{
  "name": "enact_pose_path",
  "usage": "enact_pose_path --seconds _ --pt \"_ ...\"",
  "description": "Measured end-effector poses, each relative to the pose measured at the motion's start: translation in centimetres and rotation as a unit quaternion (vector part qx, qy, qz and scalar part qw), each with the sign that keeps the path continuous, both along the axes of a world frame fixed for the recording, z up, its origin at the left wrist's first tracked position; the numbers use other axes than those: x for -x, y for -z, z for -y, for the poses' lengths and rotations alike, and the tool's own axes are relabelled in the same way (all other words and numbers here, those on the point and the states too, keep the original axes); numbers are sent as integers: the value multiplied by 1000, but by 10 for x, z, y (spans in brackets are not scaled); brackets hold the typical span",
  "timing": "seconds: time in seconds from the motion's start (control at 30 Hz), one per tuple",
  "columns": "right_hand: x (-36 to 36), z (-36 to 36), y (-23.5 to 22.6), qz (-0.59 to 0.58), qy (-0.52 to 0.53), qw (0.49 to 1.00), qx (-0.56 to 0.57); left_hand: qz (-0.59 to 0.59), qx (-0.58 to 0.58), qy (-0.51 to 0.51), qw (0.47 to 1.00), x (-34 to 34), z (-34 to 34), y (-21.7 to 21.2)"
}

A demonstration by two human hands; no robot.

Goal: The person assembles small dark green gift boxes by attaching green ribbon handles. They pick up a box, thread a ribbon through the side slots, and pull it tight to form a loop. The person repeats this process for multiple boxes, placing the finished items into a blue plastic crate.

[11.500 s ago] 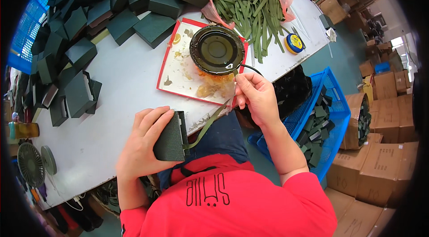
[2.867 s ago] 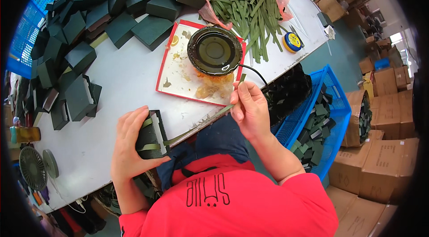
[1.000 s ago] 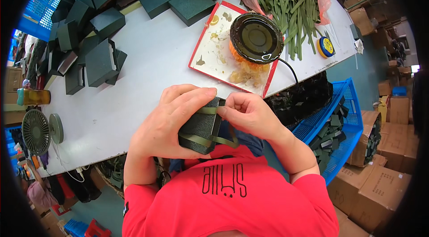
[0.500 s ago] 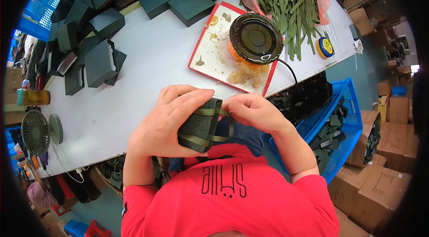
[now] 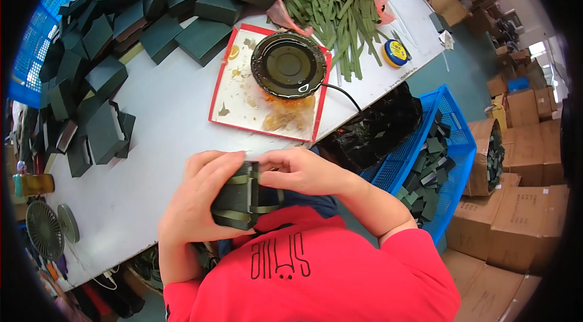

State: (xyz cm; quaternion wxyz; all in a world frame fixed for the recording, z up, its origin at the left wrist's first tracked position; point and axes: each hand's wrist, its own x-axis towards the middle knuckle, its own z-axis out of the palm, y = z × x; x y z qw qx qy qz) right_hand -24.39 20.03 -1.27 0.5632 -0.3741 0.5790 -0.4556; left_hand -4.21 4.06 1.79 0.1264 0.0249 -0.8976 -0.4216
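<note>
My left hand (image 5: pixel 197 197) is wrapped round a small dark green box (image 5: pixel 232 203) near my chest, fingers over its top and thumb at its lower edge. Two olive green ribbons cross the box. The lower ribbon (image 5: pixel 269 208) stands out past its right side in a loose loop. Against the upper right edge of the box, my right hand (image 5: pixel 297 170) has its fingers closed at the upper ribbon's end; the fingertips are partly hidden, but they seem to pinch that ribbon.
A round black pan (image 5: pixel 288 65) of dark liquid stands on a red-edged white board (image 5: pixel 243 124). Behind lie ribbon strips (image 5: pixel 340 12) in a pink bag (image 5: pixel 385 3), and a round tin (image 5: pixel 396 53). Dark green boxes (image 5: pixel 161 39) pile up left. A blue crate (image 5: pixel 463 146) is at right.
My view has swung, so the table things sit further left and lower. My right hand has drawn closer to the box's upper right edge; the upper ribbon's loop no longer shows.
</note>
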Motion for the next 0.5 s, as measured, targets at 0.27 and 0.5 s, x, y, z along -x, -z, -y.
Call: enact_pose_path --seconds 0.27,0.5 --pt "102 -36 5 -283 434 855 23 -70 -51 -76 993 -17 10 15" --pt "238 -50 65 -605 427 668 -76 4 -3 -195 981 -49 16 20"
